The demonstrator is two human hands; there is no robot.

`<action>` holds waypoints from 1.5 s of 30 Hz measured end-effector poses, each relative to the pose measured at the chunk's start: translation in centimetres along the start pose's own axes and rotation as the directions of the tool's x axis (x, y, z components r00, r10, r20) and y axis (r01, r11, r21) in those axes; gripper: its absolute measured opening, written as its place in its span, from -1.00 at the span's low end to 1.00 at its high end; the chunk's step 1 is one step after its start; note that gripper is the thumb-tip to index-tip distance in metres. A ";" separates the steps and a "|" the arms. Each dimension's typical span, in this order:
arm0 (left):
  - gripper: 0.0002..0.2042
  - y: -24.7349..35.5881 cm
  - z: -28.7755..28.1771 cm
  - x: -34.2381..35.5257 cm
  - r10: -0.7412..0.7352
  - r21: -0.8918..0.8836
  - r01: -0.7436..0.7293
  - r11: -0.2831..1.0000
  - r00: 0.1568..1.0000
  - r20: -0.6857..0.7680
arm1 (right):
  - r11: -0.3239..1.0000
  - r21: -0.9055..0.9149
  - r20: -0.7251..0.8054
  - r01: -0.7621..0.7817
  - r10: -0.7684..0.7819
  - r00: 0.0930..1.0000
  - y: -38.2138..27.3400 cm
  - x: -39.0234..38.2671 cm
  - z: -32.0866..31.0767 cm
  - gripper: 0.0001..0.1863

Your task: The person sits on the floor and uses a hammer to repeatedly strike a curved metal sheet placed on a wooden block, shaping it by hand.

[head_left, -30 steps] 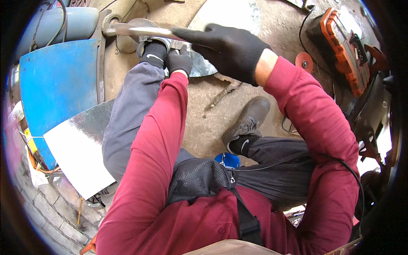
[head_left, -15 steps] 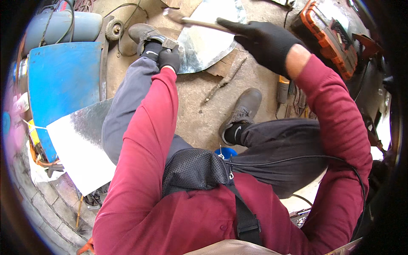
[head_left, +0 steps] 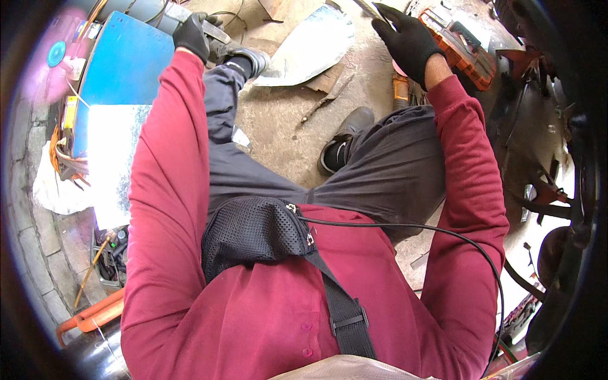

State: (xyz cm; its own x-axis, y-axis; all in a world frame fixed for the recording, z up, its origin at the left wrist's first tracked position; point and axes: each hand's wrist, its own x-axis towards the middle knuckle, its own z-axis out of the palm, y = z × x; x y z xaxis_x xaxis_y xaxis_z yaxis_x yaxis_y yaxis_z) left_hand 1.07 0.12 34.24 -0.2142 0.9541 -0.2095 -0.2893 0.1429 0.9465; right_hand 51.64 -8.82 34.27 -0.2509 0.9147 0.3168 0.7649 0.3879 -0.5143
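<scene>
My left hand [head_left: 192, 37], in a black glove, is closed at the upper left, beside the blue panel [head_left: 130, 60]. A short grey metal piece [head_left: 216, 33] sticks out of its right side; its exact kind is unclear. At the upper right my gloved right hand [head_left: 408, 45] grips the handle of a hammer [head_left: 365, 7], whose head is out of view. Between the hands, a cut sheet of shiny metal [head_left: 310, 50] lies on the floor beyond my feet, partly over a brown flat piece [head_left: 326, 81].
A bright metal sheet [head_left: 114, 164] leans by my left arm. An orange and black toolbox [head_left: 465, 54] stands at the upper right, with a yellow-orange tool [head_left: 400, 90] near it. A stick-like strip [head_left: 326, 99] lies before my right shoe [head_left: 348, 133]. A cable [head_left: 405, 226] crosses my lap.
My left hand has moved left and up with the metal piece, away from the shiny sheet toward the blue panel. My right hand has shifted slightly right, and the hammer has swung upward.
</scene>
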 end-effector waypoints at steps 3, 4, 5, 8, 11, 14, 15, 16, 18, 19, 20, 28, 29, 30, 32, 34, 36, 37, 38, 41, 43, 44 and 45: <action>-0.87 2.1 1.7 -1.7 0.020 -0.078 -0.016 0.997 0.999 0.045 | 0.994 -0.111 0.000 0.002 -0.002 1.000 2.4 -0.7 -0.7 -0.45; -0.88 2.3 2.0 -2.5 -0.015 -0.116 0.029 0.993 0.993 0.119 | 0.988 -0.156 0.021 0.009 -0.006 1.000 2.9 -0.6 -1.3 -0.45; -0.88 3.0 2.0 -3.4 -0.001 -0.032 0.005 0.999 0.992 0.124 | 0.980 -0.195 0.062 -0.024 0.037 0.997 2.7 -0.4 -1.5 -0.43; -0.79 4.6 -0.5 -5.9 0.006 0.035 -0.012 0.999 0.986 0.165 | 0.988 -0.146 0.046 -0.054 0.062 0.997 0.3 0.3 -1.5 -0.41; -0.76 4.6 -1.8 -8.1 0.075 0.018 -0.080 0.997 0.978 0.193 | 0.992 -0.044 -0.001 -0.119 0.119 0.993 -3.7 0.6 -2.2 -0.42; -0.83 4.2 -3.4 -9.9 0.097 -0.147 -0.064 0.987 0.968 0.231 | 0.968 0.168 0.150 -0.186 0.161 0.976 -11.1 0.7 -6.0 -0.41; -0.83 4.0 -6.2 -8.7 0.089 -0.187 -0.037 0.982 0.957 0.277 | 0.955 0.251 0.151 -0.156 0.121 0.981 -14.2 0.6 -6.5 -0.41; -0.82 3.2 -6.5 -8.3 0.078 -0.242 0.007 0.970 0.938 0.339 | 0.975 0.222 0.079 -0.009 -0.009 0.997 -14.0 0.6 -6.5 -0.43; -0.83 1.9 -6.4 -6.7 0.118 -0.092 -0.092 0.992 0.930 0.348 | 0.969 0.247 0.111 0.029 -0.059 0.992 -14.2 1.2 -7.7 -0.53; -0.81 0.3 -6.3 -6.2 0.127 -0.078 -0.107 0.991 0.939 0.319 | 0.963 0.265 0.136 0.042 -0.080 0.987 -15.0 0.9 -8.5 -0.57; -0.78 -1.0 -6.7 -5.4 0.137 -0.048 -0.128 0.991 0.947 0.289 | 0.953 0.298 0.151 0.055 -0.104 0.983 -16.0 0.9 -9.0 -0.62; -0.75 -3.9 -4.9 -5.9 0.018 0.056 -0.022 0.998 0.997 0.072 | 0.963 0.270 0.180 0.006 -0.056 0.982 -17.3 4.6 -2.1 -0.64; -0.74 -4.6 -6.0 -4.2 -0.002 0.022 0.001 1.000 0.997 0.075 | 0.948 0.308 0.205 -0.081 0.017 0.979 -17.4 5.2 -0.8 -0.64; -0.72 -5.3 -7.0 -2.4 -0.022 -0.012 0.023 1.000 0.997 0.078 | 0.955 0.296 0.183 -0.032 -0.024 0.983 -16.5 6.2 0.7 -0.54; -0.72 -6.9 -6.0 -1.9 0.039 0.188 -0.048 0.981 0.998 0.053 | 0.969 0.245 0.206 -0.041 -0.011 0.978 -14.7 7.0 3.3 -0.53; -0.73 -7.9 -5.0 -0.7 0.075 0.348 -0.078 0.934 0.997 0.023 | 0.975 0.224 0.219 0.008 -0.058 0.974 -13.0 8.4 6.5 -0.53; -0.71 -10.6 -5.9 2.1 0.072 0.436 -0.092 0.895 0.995 0.062 | 0.970 0.236 0.340 0.054 -0.134 0.931 -12.3 9.5 8.6 -0.53; -0.70 -11.5 -5.2 2.7 0.034 0.539 -0.072 0.839 0.996 0.080 | 0.930 0.318 0.352 -0.183 0.064 0.934 -12.4 9.3 9.7 -0.55; -0.69 -12.5 -4.8 3.5 -0.004 0.633 -0.056 0.772 0.996 0.093 | 0.880 0.422 0.318 -0.218 0.081 0.945 -11.7 9.0 11.1 -0.57; -0.61 -16.6 -2.2 6.6 -0.196 0.799 0.091 0.595 0.980 0.034 | 0.886 0.362 0.301 -0.290 0.184 0.936 -8.6 8.7 13.7 -0.61; -0.58 -20.6 -3.3 8.3 -0.087 0.728 0.016 0.686 0.994 0.060 | 0.879 0.331 0.324 -0.343 0.235 0.916 -7.3 8.7 15.3 -0.63; -0.62 -21.8 -2.1 8.4 -0.055 0.673 -0.012 0.739 0.995 0.077 | 0.872 0.324 0.326 -0.368 0.262 0.908 -6.5 8.4 15.8 -0.63; -0.64 -23.4 -2.0 9.0 -0.071 0.616 0.019 0.788 0.996 0.060 | 0.865 0.324 0.326 -0.383 0.278 0.904 -6.2 8.3 16.1 -0.63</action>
State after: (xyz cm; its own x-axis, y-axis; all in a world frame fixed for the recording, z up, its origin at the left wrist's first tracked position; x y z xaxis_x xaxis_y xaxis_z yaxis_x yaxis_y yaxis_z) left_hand 4.05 4.85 9.68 -0.1368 0.9557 -0.2607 0.3427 0.2926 0.8927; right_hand 35.24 -1.86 27.27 -0.2077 0.9712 -0.1166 0.5659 0.0221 -0.8242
